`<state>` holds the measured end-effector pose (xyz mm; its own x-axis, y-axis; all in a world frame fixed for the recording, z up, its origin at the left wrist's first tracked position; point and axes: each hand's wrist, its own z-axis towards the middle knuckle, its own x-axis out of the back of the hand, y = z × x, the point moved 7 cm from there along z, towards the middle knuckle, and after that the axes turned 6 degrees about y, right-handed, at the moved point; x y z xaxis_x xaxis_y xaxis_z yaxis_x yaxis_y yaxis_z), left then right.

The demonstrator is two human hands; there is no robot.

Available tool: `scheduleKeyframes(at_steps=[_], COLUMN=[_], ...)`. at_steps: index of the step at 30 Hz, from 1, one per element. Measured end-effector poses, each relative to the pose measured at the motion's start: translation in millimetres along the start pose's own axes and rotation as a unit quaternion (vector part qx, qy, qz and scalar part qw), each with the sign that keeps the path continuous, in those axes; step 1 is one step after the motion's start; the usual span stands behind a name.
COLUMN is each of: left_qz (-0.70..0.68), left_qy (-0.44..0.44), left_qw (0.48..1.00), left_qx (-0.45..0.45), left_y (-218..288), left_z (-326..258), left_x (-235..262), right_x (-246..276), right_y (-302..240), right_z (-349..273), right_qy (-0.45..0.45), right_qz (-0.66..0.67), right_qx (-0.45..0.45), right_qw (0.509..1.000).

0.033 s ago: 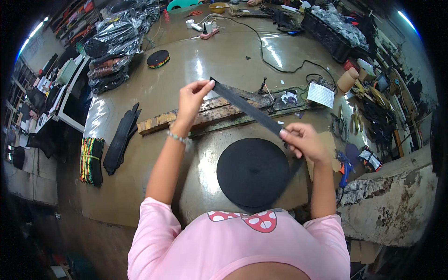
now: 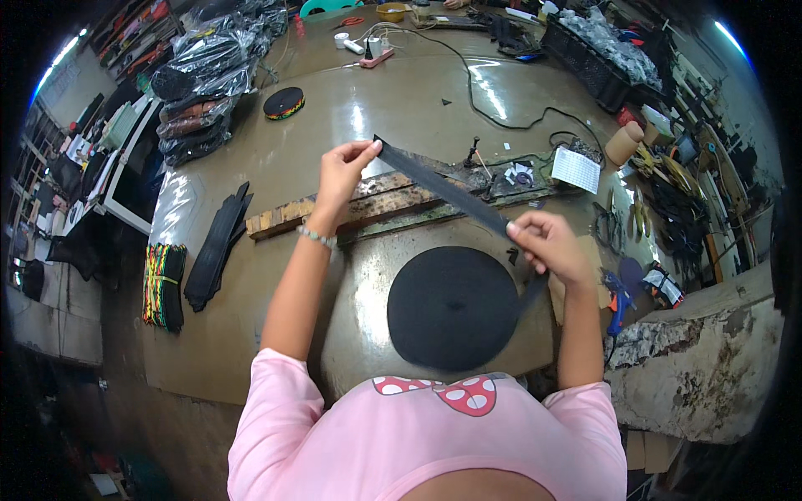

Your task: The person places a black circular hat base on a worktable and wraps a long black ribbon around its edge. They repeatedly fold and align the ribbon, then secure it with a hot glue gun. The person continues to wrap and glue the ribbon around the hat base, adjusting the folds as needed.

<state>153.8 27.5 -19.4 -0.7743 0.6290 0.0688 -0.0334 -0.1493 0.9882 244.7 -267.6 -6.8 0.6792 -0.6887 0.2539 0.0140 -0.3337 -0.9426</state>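
Between my hands a black webbing strap (image 2: 443, 185) is stretched slantwise above the table. My left hand (image 2: 345, 171) pinches its cut end, at the far side. Farther along, my right hand (image 2: 547, 245) is closed on the same strap, thumb on top. From the right hand the strap runs down to a large flat black roll of webbing (image 2: 454, 307), lying in front of me. Beneath the stretched strap is a long worn wooden bar (image 2: 288, 216) with a metal strip along it. A small upright post (image 2: 474, 152) rises from the bar's right part.
Bundled black strips (image 2: 219, 248) and a tied stack of colour-edged straps (image 2: 164, 288) lie at left. Behind them stand plastic-wrapped goods (image 2: 205, 83) and a small roll (image 2: 284, 103). At right are a blue glue gun (image 2: 618, 302), scissors (image 2: 608, 225) and a paper sheet (image 2: 575, 169). A cable (image 2: 469, 92) crosses the back.
My right hand has shifted slightly to the right, and the left slightly left and up. Both keep their hold on the strap.
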Motion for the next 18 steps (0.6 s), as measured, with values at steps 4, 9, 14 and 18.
scheduleKeyframes(at_steps=[4, 9, 14, 18], left_qz=[0.052, 0.107, 0.227, 0.246], left_qy=[0.033, 0.058, 0.075, 0.087], left_qw=[0.997, 0.992, 0.97, 0.964], left_qx=[-0.044, -0.046, -0.053, -0.059], left_y=[-33, -64, -77, -77], left_z=[44, 65, 64, 64], left_x=[0, -1, 0, 1], right_x=[23, 27, 26, 32], right_y=[-25, -34, -34, -29], right_z=[25, 62, 88, 105], right_qy=[0.066, 0.058, 0.051, 0.042], right_qz=[-0.017, -0.063, -0.113, -0.104], right_qx=[0.118, 0.125, 0.118, 0.138], right_qw=[0.991, 0.988, 0.985, 0.984])
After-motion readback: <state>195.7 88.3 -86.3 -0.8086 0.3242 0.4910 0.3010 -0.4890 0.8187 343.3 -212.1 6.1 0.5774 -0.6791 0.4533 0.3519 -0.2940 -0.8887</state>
